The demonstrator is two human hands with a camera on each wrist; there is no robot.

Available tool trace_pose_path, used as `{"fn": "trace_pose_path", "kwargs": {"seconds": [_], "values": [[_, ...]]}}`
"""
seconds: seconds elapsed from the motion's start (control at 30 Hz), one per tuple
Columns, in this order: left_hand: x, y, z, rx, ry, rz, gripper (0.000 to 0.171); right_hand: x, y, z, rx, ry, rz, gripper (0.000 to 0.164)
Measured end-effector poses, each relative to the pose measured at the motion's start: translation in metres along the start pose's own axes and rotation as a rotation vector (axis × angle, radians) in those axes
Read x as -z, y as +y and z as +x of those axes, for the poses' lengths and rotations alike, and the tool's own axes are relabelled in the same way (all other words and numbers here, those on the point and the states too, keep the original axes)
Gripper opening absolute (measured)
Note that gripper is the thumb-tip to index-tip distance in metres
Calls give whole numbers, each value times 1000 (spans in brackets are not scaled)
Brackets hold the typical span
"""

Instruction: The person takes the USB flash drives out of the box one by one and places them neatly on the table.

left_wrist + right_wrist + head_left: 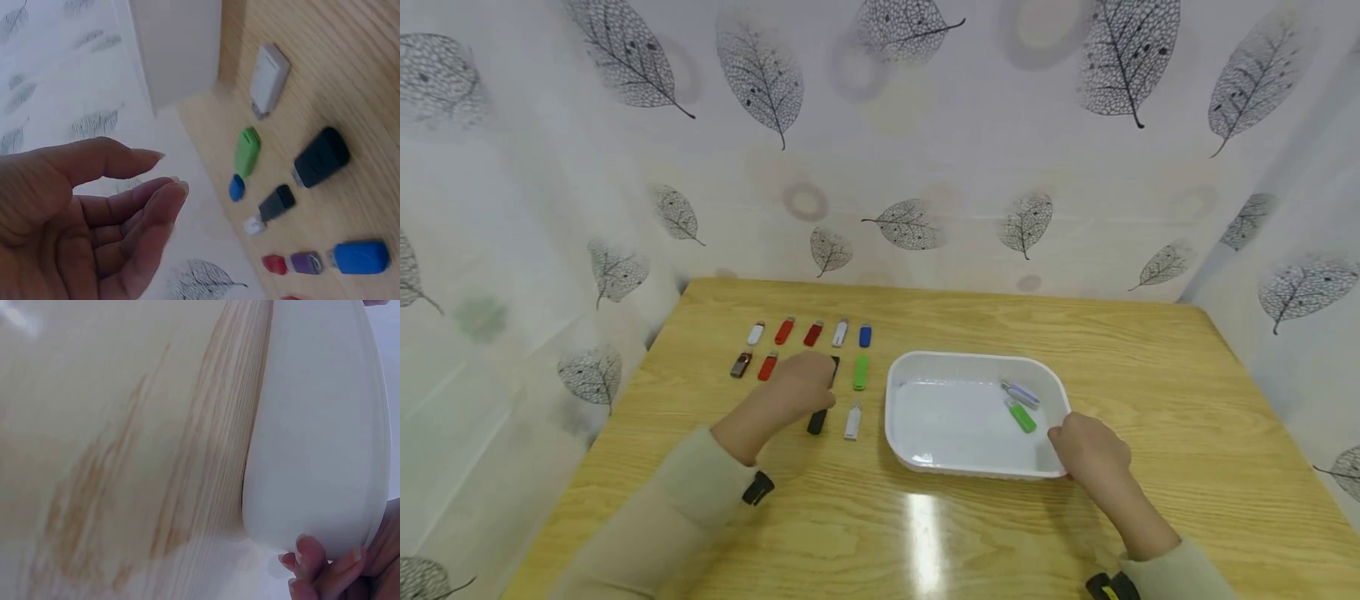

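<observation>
My left hand (pixel 793 387) hovers over rows of USB flash drives on the wooden table. In the left wrist view its thumb and forefinger stand apart with nothing between them. Near it lie a black flash drive (pixel 817 421), a white flash drive (pixel 852 422) and a green flash drive (pixel 861 372); the hand partly hides others in the head view. My right hand (pixel 1092 450) grips the near right corner of a white plastic basin (pixel 940 417), its fingers curled against the outer wall. Inside the basin lie a green flash drive (pixel 1022 417) and a purple-and-silver flash drive (pixel 1021 394).
A back row holds several more drives, among them a blue one (pixel 865 336) and a red one (pixel 785 331). Further left lies a brown-and-silver drive (pixel 741 364). A leaf-patterned curtain (pixel 895 167) hangs behind and beside the wooden table (pixel 1165 400).
</observation>
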State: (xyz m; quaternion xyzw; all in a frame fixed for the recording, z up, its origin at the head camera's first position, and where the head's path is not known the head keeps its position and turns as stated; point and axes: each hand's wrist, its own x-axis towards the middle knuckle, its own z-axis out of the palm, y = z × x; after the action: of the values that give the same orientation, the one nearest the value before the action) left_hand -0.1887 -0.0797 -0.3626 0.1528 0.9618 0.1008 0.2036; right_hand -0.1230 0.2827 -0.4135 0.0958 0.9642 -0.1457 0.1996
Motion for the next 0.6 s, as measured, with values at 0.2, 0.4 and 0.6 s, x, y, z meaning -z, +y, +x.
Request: {"fn": "trace_pose_path", "kwargs": {"seconds": [0.2,0.4,0.6], "values": [[4,21,0,-153,-9,-14,32,0,1,-1,2,16,4,33],[12,39,8,-199,-72,14,26,-1,0,-1,6,25,16,33],[20,67,22,-225,-145,61,13,2,1,-2,6,19,1,33]]}}
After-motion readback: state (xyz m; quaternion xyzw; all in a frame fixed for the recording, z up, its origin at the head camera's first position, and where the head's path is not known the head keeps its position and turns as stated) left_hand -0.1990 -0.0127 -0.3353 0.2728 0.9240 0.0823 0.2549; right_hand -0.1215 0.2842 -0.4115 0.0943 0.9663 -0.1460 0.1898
